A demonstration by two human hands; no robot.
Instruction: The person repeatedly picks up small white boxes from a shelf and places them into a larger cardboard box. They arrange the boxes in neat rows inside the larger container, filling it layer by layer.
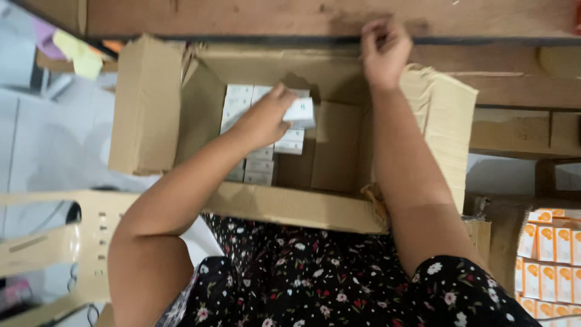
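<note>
Head view: left hand [263, 121] reaches into the open cardboard carton [339, 209], fingers closed on a small white box [301, 112] held just above the stacked white boxes [237, 103] filling the carton's left side. Right hand [384, 51] grips the far carton rim, fingers curled over it, beside the raised right flap [445, 121]. Beyond that flap, well apart from either grip, orange-and-white boxes [548, 254] stand in rows; a wooden shelf [302, 18] runs behind the carton.
</note>
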